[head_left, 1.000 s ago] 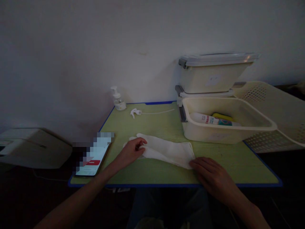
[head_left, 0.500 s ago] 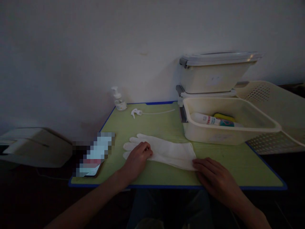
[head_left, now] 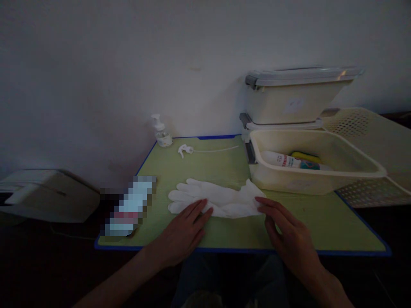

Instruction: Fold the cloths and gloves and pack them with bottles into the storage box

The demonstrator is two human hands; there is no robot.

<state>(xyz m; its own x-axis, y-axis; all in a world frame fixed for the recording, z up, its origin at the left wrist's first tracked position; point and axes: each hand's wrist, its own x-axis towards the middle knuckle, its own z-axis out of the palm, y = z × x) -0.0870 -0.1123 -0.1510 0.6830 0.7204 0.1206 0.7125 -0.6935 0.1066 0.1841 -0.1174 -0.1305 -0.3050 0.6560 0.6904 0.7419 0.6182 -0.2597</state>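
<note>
A pair of white long-cuffed gloves or a single such glove (head_left: 224,196) lies flat on the green table, its fingers pointing left; I cannot tell how many layers there are. Stretched fingers of my left hand (head_left: 184,231) rest on its palm area near the lower edge. At the cuff end on the right, my right hand (head_left: 287,235) touches the edge with its fingertips, fingers extended and apart from the thumb. The cuff is creased, with one corner sticking up towards the back.
A phone (head_left: 131,205) with a blurred screen lies left. Behind are a pump bottle (head_left: 164,137) and a spray nozzle with tube (head_left: 185,149). An open bin (head_left: 295,184) holds a white bottle (head_left: 276,159) and yellow sponge (head_left: 305,156). Lidded boxes (head_left: 285,105) and a basket (head_left: 382,132) stand behind.
The glove's cuff has shifted away from me and become creased, its lower edge raised. My left hand has spread its fingers over the glove; my right hand has moved slightly up with the cuff.
</note>
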